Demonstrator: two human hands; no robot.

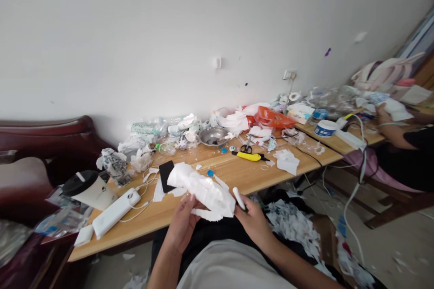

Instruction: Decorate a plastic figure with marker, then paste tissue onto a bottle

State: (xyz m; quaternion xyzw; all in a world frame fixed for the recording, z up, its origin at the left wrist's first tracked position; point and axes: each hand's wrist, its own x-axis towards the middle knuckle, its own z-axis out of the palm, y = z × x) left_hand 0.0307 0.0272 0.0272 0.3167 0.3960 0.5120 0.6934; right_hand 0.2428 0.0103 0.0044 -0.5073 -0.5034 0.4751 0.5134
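Note:
A crumpled bundle of white paper [203, 189] is held just over the table's front edge; whether anything lies inside it is hidden. My left hand [185, 216] pinches its lower left side between thumb and fingers. My right hand [252, 221] is closed at the bundle's right end, with a white tube-shaped stick [238, 198] jutting up from the fingers. A bit of green shows at the stick's lower end, and its exact kind is unclear. Behind the bundle lie a black phone [166, 176] and a blue bottle cap [210, 173].
A yellow utility knife [249, 156], scissors [246, 148] and a metal bowl [214, 136] lie farther back. A lidded cup [96, 192] and white power bank [115, 213] are at left. Plastic bottles and paper scraps line the wall. At right, another person's hand [383, 115] holds white paper.

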